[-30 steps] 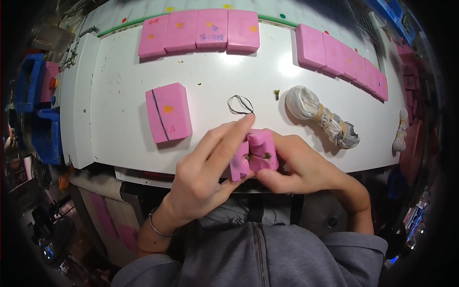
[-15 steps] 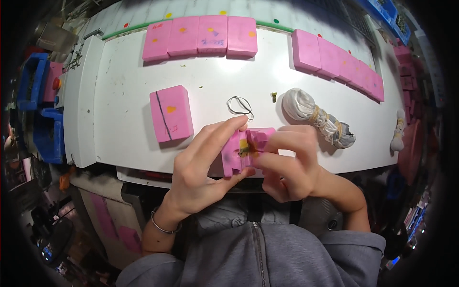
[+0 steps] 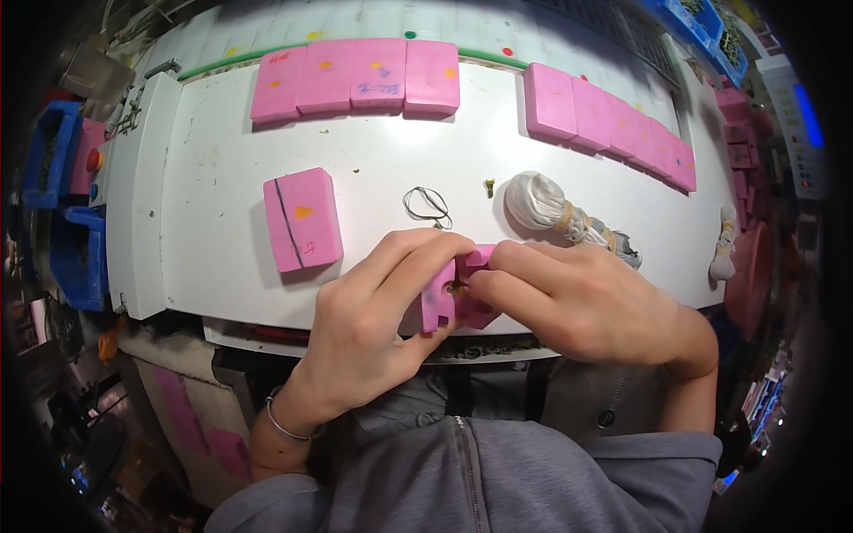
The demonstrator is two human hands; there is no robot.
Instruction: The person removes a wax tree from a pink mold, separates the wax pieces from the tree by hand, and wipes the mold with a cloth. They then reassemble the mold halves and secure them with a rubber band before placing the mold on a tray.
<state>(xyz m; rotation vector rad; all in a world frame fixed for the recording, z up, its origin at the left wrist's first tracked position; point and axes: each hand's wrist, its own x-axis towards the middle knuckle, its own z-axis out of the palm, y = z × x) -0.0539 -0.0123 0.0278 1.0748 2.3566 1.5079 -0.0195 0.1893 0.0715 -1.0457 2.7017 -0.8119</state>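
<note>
A pink rubber mould [image 3: 436, 300] is held over the table's near edge, its two parts partly spread with a dark gap between them. My left hand [image 3: 364, 311] is wrapped round its left side, fingers over the top and thumb below. From the right, my right hand [image 3: 573, 298] has curled fingers pressed on the mould's right part, by the gap. Those fingers hide much of the inside; a bit of olive-yellow shows there. Just beyond my left fingertips lies a loop of thin dark band [image 3: 427, 206]. A small olive-green piece [image 3: 489, 187] rests farther off.
A closed pink mould [image 3: 303, 219] with a dark band stands on the left of the white table [image 3: 213, 209]. Rows of pink moulds [image 3: 378, 75] line the back. A tied white cloth bundle [image 3: 542, 202] lies right of centre. Blue bins [image 3: 82, 253] stand far left.
My right fingers have closed in on the mould's right part and now cover more of the opening. The mould's yellowish inside shows less. The whole view has shifted slightly.
</note>
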